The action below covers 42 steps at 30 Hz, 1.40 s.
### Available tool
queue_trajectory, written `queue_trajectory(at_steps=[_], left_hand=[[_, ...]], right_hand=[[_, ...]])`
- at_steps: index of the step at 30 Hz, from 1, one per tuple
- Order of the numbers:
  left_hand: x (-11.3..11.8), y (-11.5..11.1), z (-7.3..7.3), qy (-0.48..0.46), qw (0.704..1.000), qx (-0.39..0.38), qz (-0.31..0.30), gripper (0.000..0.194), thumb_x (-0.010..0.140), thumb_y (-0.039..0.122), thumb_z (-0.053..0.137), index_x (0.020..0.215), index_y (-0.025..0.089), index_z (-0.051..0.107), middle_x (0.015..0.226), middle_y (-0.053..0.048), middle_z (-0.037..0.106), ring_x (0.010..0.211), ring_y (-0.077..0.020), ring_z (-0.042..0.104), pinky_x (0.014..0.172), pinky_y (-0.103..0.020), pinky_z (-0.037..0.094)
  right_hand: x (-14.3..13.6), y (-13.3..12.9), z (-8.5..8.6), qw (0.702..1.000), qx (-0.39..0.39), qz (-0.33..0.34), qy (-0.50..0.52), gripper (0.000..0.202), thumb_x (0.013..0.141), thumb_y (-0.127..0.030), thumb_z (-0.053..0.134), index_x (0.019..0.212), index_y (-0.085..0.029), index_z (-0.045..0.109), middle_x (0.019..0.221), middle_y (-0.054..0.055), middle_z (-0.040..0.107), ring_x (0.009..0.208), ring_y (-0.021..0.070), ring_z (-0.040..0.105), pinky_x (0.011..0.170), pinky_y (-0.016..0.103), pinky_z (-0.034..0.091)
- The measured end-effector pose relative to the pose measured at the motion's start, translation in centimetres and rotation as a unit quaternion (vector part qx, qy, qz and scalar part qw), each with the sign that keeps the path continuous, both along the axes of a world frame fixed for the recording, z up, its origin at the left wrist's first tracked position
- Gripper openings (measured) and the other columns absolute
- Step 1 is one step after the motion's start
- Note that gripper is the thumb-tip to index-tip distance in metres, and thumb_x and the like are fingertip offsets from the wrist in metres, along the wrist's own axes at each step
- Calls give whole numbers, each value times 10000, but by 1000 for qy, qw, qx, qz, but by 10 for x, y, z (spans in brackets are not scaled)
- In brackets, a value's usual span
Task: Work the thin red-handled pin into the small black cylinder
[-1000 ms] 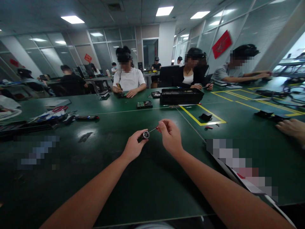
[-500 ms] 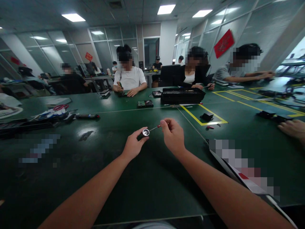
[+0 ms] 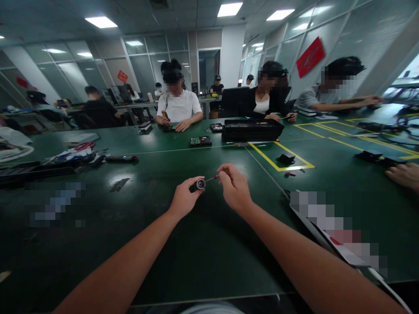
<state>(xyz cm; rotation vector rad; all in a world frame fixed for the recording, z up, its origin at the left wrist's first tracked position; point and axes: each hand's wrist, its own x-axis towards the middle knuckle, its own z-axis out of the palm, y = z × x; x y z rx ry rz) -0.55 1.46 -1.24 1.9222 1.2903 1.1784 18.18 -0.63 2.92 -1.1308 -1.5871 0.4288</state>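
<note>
Blk bin (image 3: 250, 135) on grn tbl (image 3: 209, 261), nr PCB (image 3: 197, 141) & yel tape (image 3: 265, 157).

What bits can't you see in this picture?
In the head view:
Back of the round part: hidden by the left hand.
Tip of the thin tool: too small.
Its far end: covered by the right hand.
Arm behind the co-worker's hand: cut off by the right edge.

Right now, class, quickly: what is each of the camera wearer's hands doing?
Left hand: closed, holding a small round part.
Right hand: closed, holding a thin red-handled tool.
</note>
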Motion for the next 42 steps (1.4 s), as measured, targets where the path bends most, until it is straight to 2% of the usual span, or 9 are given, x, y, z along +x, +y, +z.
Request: queue_trajectory(at_steps=[5, 12, 18, 23, 26, 32, 35, 39, 42], left_hand=[[0, 1, -3, -1, 1000, 19, -13, 392, 825, 167, 737, 1203, 268, 713, 1235, -51, 700, 1186, -242, 625, 1109, -446, 433], [0, 4, -7, 12, 999, 32, -10, 371, 864, 204, 710, 1228, 275, 693, 1259, -48, 685, 1204, -243, 609, 1094, -433, 437], [2, 4, -9, 33, 997, 63, -20, 364, 851, 149, 709, 1194, 270, 706, 1200, -40, 708, 1133, -226, 630, 1044, -408, 470], [3, 4, -8, 45, 997, 59, -1, 371, 822, 85, 704, 1142, 272, 724, 1116, -34, 728, 1072, -224, 643, 988, -408, 504], [3, 2, -6, 40, 998, 54, -4, 392, 816, 91, 723, 1166, 267, 716, 1131, -43, 724, 1084, -225, 642, 1003, -419, 500], [4, -1, -2, 52, 997, 63, -13, 397, 810, 107, 751, 1174, 259, 711, 1140, -52, 722, 1088, -230, 638, 1021, -435, 490], [4, -2, -2, 51, 997, 63, -16, 386, 823, 102, 735, 1167, 278, 716, 1111, -38, 727, 1063, -227, 642, 1009, -433, 491], [5, -2, -3, 36, 998, 58, -5, 367, 818, 102, 743, 1136, 284, 725, 1096, -21, 730, 1044, -223, 643, 987, -416, 495], [5, -1, -4, 25, 998, 59, 4, 386, 809, 103, 754, 1152, 277, 721, 1122, -29, 727, 1066, -225, 646, 998, -405, 491]], right_hand=[[-2, -3, 1, 999, 38, -23, -23, 371, 1020, -472, 419, 917, -256, 702, 783, 14, 714, 682, 180, 651, 651, 306, 444], [-6, -7, -2, 996, 77, -7, -38, 339, 1020, -342, 379, 1209, -234, 639, 871, 43, 703, 736, 202, 651, 718, 346, 486], [-7, -10, 9, 956, 213, 42, -197, 253, 954, -256, 377, 923, -184, 618, 799, 76, 652, 717, 213, 575, 707, 363, 423], [-19, -9, 28, 947, 100, -29, -303, 389, 1044, -386, 338, 876, -205, 639, 661, 33, 647, 586, 181, 566, 621, 325, 332], [-24, 0, 37, 954, 30, -74, -290, 288, 1024, -352, 385, 1058, -197, 626, 700, 36, 674, 584, 196, 583, 577, 315, 302], [-19, 9, 36, 960, 108, -42, -255, 254, 959, -222, 381, 1096, -157, 585, 848, 85, 691, 783, 224, 622, 713, 333, 396], [-16, 5, 32, 958, 120, -27, -258, 272, 989, -279, 380, 1065, -165, 616, 767, 58, 673, 709, 203, 597, 685, 322, 388], [-19, 1, 32, 945, 110, -69, -301, 428, 1044, -426, 342, 928, -202, 688, 698, 53, 680, 613, 187, 579, 632, 324, 351], [-22, 2, 32, 945, 96, -96, -297, 381, 1036, -391, 368, 1076, -189, 688, 729, 64, 705, 605, 200, 597, 616, 328, 355]])
